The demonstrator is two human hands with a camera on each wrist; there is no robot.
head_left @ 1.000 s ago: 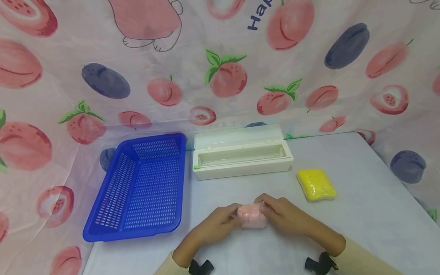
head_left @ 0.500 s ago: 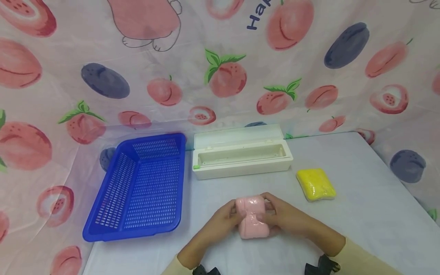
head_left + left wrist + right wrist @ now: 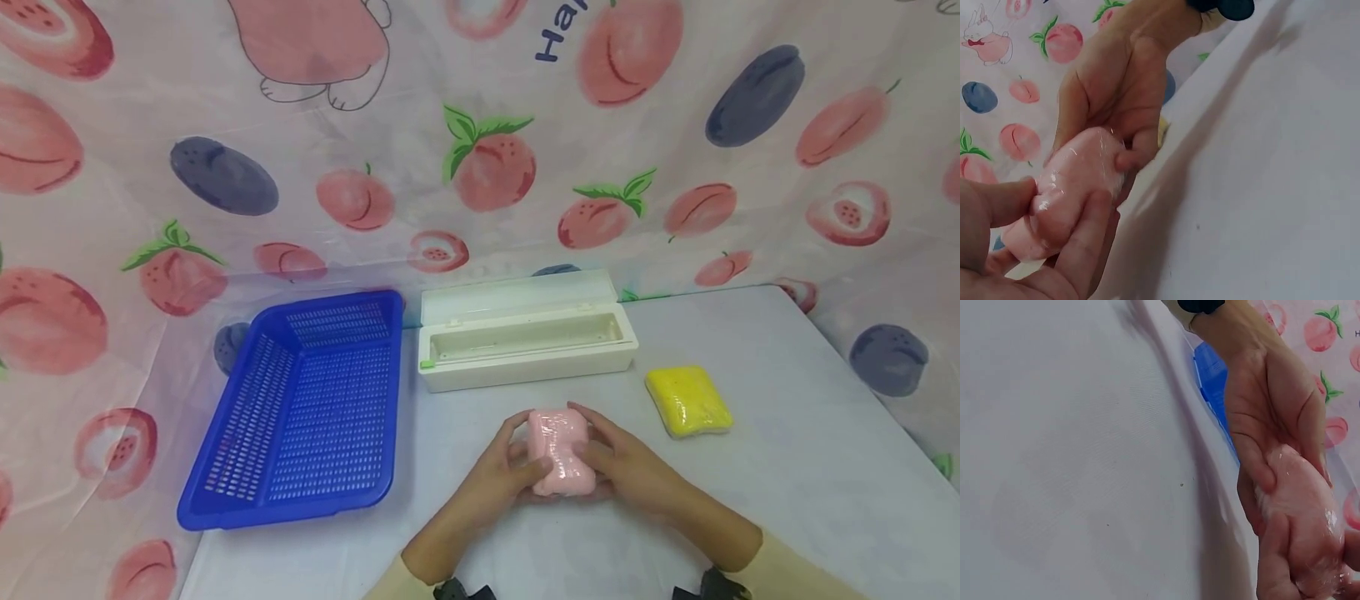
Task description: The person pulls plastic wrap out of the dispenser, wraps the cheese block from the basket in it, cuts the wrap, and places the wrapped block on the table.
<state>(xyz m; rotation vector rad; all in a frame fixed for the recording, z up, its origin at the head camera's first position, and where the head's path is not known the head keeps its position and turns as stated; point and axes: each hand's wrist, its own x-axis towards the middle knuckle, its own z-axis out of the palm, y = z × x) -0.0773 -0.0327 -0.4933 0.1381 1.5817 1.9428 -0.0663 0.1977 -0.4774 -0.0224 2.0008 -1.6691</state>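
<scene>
A soft pink clay block (image 3: 561, 450), wrapped in shiny clear film, is held between both hands above the white table. Its middle is pinched narrower than its ends. My left hand (image 3: 504, 468) grips it from the left, thumb on the near face. On the other side my right hand (image 3: 628, 463) holds it with curled fingers and a thumb on its face. Fingers of both hands wrap behind the clay block (image 3: 1079, 178) in the left wrist view. In the right wrist view the clay block (image 3: 1304, 512) looks bent and glossy. A yellow wrapped block (image 3: 688, 402) lies to the right.
At the left stands a blue plastic basket (image 3: 393, 417). A long white box (image 3: 528, 375) with its lid raised sits at the back of the table (image 3: 795, 467). Behind hangs a fruit-print cloth (image 3: 480, 117).
The pink clay block was tilted low between the hands; its broad face then turned up toward the head camera. Both hands have since lifted it slightly away from the body.
</scene>
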